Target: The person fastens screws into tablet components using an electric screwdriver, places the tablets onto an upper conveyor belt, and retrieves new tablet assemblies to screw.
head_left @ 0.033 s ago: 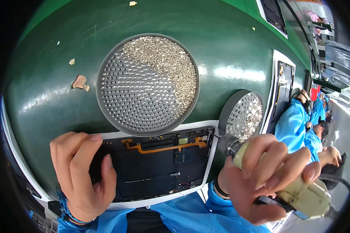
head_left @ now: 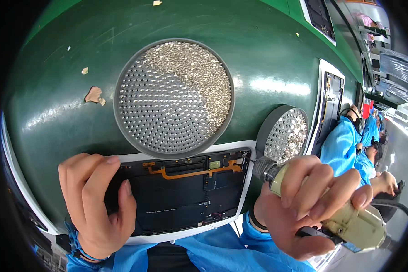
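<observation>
A black panel like an opened tablet or laptop case [head_left: 172, 195] lies in front of me on a white-edged support, with an orange flat cable [head_left: 181, 174] along its far part. My left hand [head_left: 95, 199] rests over its left end, fingers bent and apart, thumb on the dark surface. My right hand [head_left: 313, 199] is wrapped round a pale green electric screwdriver [head_left: 356, 226], held slanting. Its thin bit points at the panel's far right corner; whether it touches a screw there is too small to tell.
Beyond the panel stands a large round grey tray [head_left: 118, 104] with many small silvery screws. A smaller round tray [head_left: 261, 131] with screws stands by the far right corner. Another panel [head_left: 329, 99] lies to the right, near a co-worker's blue sleeve [head_left: 337, 140]. Brownish scraps [head_left: 94, 94] lie at left.
Very little differs. The screwdriver and my right hand have shifted slightly up and to the left; my left hand stays in place.
</observation>
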Action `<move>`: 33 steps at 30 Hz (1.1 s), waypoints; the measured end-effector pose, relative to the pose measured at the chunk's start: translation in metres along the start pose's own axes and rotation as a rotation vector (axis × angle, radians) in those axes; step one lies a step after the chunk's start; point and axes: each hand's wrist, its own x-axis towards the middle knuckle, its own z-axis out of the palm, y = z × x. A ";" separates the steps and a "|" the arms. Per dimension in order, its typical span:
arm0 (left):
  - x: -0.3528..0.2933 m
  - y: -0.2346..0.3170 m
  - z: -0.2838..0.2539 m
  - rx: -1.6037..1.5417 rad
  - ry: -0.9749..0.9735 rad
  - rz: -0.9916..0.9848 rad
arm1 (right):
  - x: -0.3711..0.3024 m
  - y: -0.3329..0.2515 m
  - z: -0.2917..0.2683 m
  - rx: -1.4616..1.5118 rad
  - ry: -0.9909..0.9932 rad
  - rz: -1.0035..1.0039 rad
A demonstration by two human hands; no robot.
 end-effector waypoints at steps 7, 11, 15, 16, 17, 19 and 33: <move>0.000 0.000 0.001 -0.007 0.005 -0.004 | -0.001 0.004 -0.001 -0.026 -0.036 0.028; 0.000 -0.001 0.003 -0.001 0.008 0.015 | -0.001 0.004 -0.002 -0.018 -0.048 0.049; 0.001 -0.002 0.002 0.008 0.015 0.022 | 0.001 0.007 0.002 -0.062 -0.073 0.060; 0.002 -0.002 0.001 0.005 0.019 0.028 | 0.003 0.007 0.004 -0.073 -0.092 0.052; 0.002 -0.002 0.002 -0.003 0.025 0.036 | 0.003 0.007 0.004 -0.075 -0.096 0.053; 0.002 -0.003 0.003 -0.018 0.023 0.044 | 0.002 0.006 0.005 -0.069 -0.087 0.078; -0.002 -0.002 0.003 0.004 0.015 0.137 | 0.011 -0.026 0.020 -0.058 -0.008 0.040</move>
